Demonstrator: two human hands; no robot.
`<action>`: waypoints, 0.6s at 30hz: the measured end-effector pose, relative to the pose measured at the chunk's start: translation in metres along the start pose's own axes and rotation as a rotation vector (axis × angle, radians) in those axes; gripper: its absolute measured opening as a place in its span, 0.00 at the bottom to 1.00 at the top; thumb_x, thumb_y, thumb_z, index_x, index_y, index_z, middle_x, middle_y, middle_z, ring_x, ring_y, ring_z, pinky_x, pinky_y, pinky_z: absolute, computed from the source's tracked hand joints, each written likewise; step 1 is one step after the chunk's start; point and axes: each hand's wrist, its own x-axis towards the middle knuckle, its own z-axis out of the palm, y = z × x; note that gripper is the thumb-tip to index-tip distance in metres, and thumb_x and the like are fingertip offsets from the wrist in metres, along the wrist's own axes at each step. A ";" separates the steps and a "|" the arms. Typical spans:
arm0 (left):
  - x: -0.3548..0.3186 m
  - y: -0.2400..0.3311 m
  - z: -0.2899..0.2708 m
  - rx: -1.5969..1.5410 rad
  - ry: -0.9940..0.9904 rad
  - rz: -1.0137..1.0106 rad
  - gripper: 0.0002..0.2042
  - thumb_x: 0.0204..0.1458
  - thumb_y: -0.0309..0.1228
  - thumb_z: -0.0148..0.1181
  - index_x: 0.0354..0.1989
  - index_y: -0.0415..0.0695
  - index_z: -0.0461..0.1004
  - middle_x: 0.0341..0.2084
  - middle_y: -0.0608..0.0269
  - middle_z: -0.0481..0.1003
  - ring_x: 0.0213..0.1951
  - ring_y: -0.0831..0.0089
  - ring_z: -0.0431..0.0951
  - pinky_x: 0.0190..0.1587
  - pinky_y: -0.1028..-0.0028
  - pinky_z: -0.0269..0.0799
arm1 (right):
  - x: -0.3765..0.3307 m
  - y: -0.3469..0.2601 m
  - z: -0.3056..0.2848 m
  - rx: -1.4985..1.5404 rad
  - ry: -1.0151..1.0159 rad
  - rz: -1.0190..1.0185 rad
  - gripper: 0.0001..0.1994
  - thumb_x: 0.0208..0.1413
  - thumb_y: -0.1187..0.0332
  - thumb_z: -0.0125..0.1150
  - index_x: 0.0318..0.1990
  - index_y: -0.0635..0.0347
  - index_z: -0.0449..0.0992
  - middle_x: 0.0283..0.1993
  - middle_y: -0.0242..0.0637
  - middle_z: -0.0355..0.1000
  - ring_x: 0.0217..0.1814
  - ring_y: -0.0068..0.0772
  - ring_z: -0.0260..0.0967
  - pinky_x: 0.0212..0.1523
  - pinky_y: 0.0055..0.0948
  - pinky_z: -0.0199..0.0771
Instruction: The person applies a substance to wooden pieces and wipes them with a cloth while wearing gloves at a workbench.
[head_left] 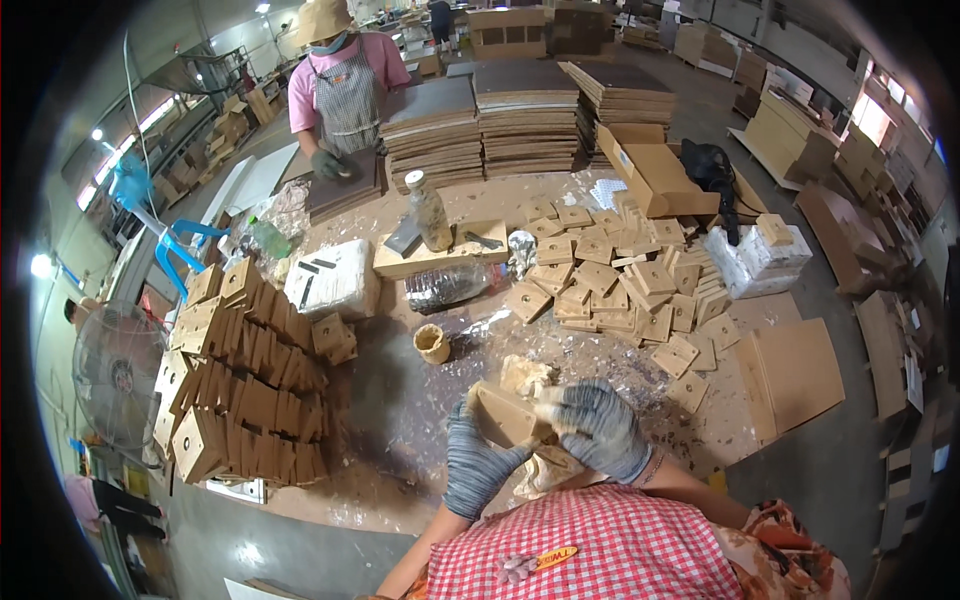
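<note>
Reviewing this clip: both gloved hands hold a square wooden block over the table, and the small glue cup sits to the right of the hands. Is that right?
Not quite. In the head view the small glue cup sits up and to the left of the hands, not right. The left hand and right hand, both gloved, do hold the square wooden block over the table.

Open brown cardboard box (655, 170) beside far board stacks (525, 115)

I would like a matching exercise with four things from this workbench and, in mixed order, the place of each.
Things:
1. wooden block
2. small cup
3. plastic bottle
4. electric fan

Places:
A. upright on a flat board
B. far left, beside the bench
C. between left hand and right hand
D. alone on the bench, mid-table

Pairs: 1-C, 2-D, 3-A, 4-B
</note>
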 end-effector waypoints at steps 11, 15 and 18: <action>0.004 0.015 -0.012 -1.016 -0.261 -0.492 0.27 0.51 0.35 0.62 0.57 0.36 0.61 0.49 0.50 0.70 0.49 0.61 0.74 0.50 0.58 0.74 | -0.016 0.003 -0.018 1.428 0.380 0.947 0.20 0.51 0.68 0.62 0.51 0.65 0.69 0.45 0.37 0.71 0.48 0.32 0.72 0.52 0.30 0.76; 0.003 0.015 -0.009 -0.956 -0.270 -0.483 0.28 0.51 0.35 0.62 0.58 0.36 0.60 0.51 0.49 0.69 0.50 0.60 0.73 0.51 0.58 0.74 | -0.031 0.011 -0.007 1.385 0.386 0.921 0.18 0.49 0.71 0.62 0.48 0.65 0.70 0.45 0.37 0.72 0.47 0.30 0.72 0.51 0.30 0.75; 0.000 0.018 -0.007 -0.970 -0.275 -0.488 0.28 0.51 0.34 0.63 0.58 0.36 0.60 0.52 0.49 0.69 0.51 0.60 0.73 0.51 0.57 0.73 | -0.034 0.011 -0.008 1.327 0.301 0.835 0.17 0.48 0.71 0.63 0.46 0.65 0.72 0.44 0.37 0.72 0.46 0.30 0.71 0.50 0.29 0.75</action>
